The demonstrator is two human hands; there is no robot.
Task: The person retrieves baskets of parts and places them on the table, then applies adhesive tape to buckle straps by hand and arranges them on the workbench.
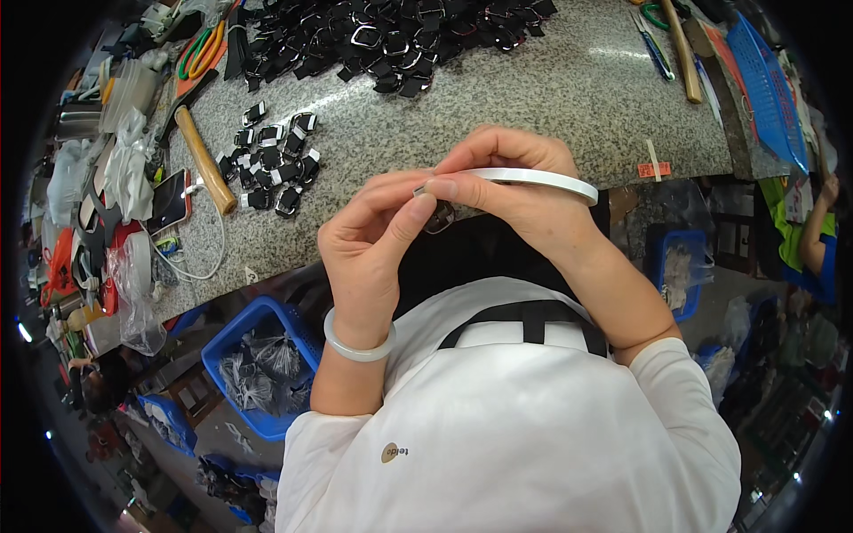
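My hands meet in front of my chest, near the table's front edge. My left hand (369,235) pinches a small dark strap piece with a metal buckle (440,218), mostly covered by fingers. In my right hand (533,200) lies a narrow white roll, like a roll of tape (555,182); its thumb and fingertips press against the left fingertips at the strap piece. To the left on the table is a small group of black strap pieces with buckles (271,160), several bearing white patches. A large heap of similar black buckled straps (400,40) lies at the far side.
A wooden-handled hammer (204,160) and a phone (169,200) with a white cable lie left on the speckled stone table (622,107). At the far right are another wooden handle (682,58) and a blue basket (766,89). Blue tubs (262,311) stand below.
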